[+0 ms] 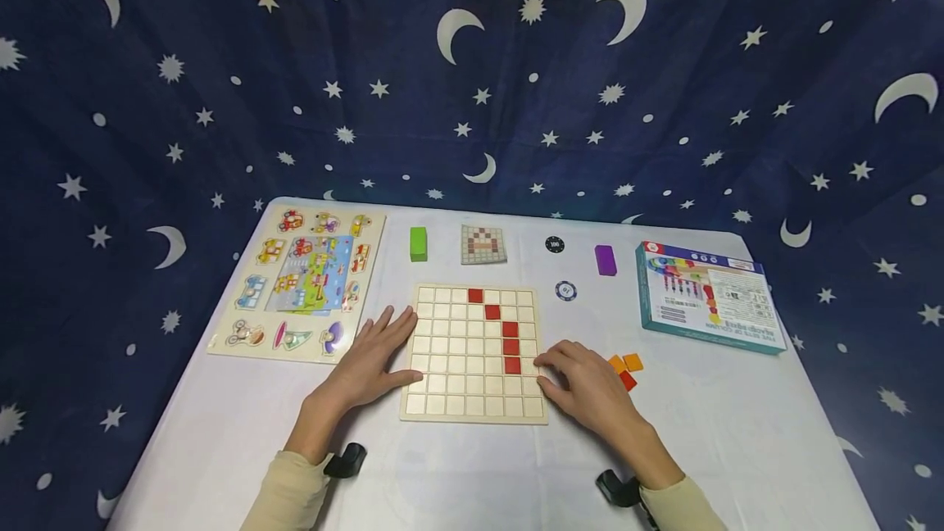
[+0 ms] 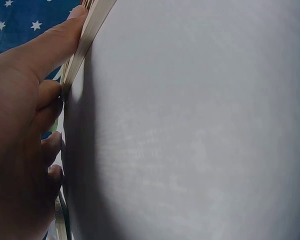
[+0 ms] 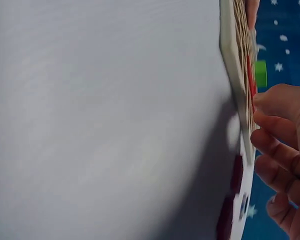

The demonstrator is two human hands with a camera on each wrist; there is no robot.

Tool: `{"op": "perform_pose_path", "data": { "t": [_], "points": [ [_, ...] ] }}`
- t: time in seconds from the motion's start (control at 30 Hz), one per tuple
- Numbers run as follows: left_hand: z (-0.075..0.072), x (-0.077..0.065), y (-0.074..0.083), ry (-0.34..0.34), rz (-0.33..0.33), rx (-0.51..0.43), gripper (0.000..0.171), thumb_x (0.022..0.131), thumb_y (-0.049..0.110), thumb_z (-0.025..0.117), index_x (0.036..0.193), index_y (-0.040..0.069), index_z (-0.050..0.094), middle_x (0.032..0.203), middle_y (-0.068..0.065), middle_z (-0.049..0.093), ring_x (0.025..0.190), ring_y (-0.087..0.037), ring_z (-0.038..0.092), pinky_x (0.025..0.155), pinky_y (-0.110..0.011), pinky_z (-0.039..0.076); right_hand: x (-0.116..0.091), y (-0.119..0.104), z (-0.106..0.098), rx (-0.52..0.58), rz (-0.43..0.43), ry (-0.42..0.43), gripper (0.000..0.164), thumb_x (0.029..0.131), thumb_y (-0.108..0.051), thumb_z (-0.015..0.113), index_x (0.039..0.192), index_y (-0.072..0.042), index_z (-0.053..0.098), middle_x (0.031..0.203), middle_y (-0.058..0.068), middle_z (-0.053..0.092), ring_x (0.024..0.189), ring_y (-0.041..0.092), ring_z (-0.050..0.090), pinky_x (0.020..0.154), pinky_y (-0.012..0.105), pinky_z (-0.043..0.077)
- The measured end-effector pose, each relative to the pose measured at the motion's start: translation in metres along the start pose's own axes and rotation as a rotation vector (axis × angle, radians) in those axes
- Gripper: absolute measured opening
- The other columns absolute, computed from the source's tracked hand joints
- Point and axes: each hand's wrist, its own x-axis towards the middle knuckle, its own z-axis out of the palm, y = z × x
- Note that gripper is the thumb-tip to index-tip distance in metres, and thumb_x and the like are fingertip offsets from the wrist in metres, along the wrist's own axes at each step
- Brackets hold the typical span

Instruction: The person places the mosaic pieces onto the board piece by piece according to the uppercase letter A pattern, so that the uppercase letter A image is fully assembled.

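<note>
A square wooden grid board [image 1: 472,410] lies on the white table, with several red tiles [image 1: 510,347] set in its cells toward the upper middle and right. My left hand [image 1: 372,359] rests on the board's left edge with fingers spread, the thumb lying over the lower left cells. At the right edge, my right hand [image 1: 590,388] has bent fingers, thumb and index tips touching or just above the rim; no piece shows between them. Beside that hand lie two orange tiles [image 1: 633,362] and a red tile [image 1: 628,381], partly hidden by it.
Behind the board are a green block [image 1: 418,244], a patterned card [image 1: 483,245], a black chip [image 1: 555,245], a blue-white chip [image 1: 565,291] and a purple block [image 1: 605,260]. A picture puzzle [image 1: 229,334] lies left, a teal-edged box [image 1: 711,297] right. A star-patterned cloth [image 1: 413,121] hangs behind.
</note>
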Motion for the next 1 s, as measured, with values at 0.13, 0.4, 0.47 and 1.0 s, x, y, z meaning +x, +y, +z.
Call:
{"op": "perform_pose_path", "data": {
  "t": [0.13, 0.4, 0.47, 1.0],
  "points": [
    [-0.001, 0.001, 0.001, 0.000, 0.000, -0.007, 0.096, 0.092, 0.044, 0.081, 0.167, 0.008, 0.034, 0.177, -0.011, 0.029, 0.166, -0.044, 0.018, 0.135, -0.067, 0.014, -0.020, 0.017, -0.007, 0.003, 0.032, 0.047, 0.025, 0.087, -0.029, 0.089, 0.109, -0.022, 0.081, 0.105, -0.009, 0.074, 0.087, 0.007, 0.061, 0.076, 0.033, 0.055],
    [-0.002, -0.001, 0.000, 0.008, 0.000, -0.004, 0.095, 0.092, 0.043, 0.082, 0.166, 0.006, 0.035, 0.176, -0.013, 0.031, 0.165, -0.046, 0.019, 0.133, -0.069, 0.015, -0.052, 0.051, -0.026, -0.004, 0.157, 0.148, 0.030, 0.083, -0.020, 0.090, 0.111, -0.017, 0.080, 0.104, -0.001, 0.076, 0.088, 0.013, 0.063, 0.075, 0.037, 0.048],
    [-0.002, -0.001, 0.000, 0.007, -0.005, -0.001, 0.096, 0.092, 0.043, 0.081, 0.166, 0.006, 0.035, 0.176, -0.012, 0.031, 0.166, -0.046, 0.019, 0.134, -0.069, 0.015, -0.058, 0.058, -0.031, -0.016, 0.191, 0.157, 0.032, 0.082, -0.017, 0.090, 0.112, -0.015, 0.080, 0.106, 0.003, 0.076, 0.089, 0.017, 0.064, 0.075, 0.039, 0.049],
    [0.000, 0.002, 0.000, -0.009, -0.004, 0.007, 0.096, 0.092, 0.045, 0.081, 0.167, 0.006, 0.034, 0.177, -0.012, 0.029, 0.166, -0.045, 0.018, 0.134, -0.068, 0.015, -0.069, 0.071, -0.032, -0.078, 0.385, 0.021, 0.036, 0.086, -0.017, 0.084, 0.118, -0.004, 0.077, 0.116, 0.019, 0.075, 0.109, 0.040, 0.069, 0.096, 0.061, 0.058]
  ]
}}
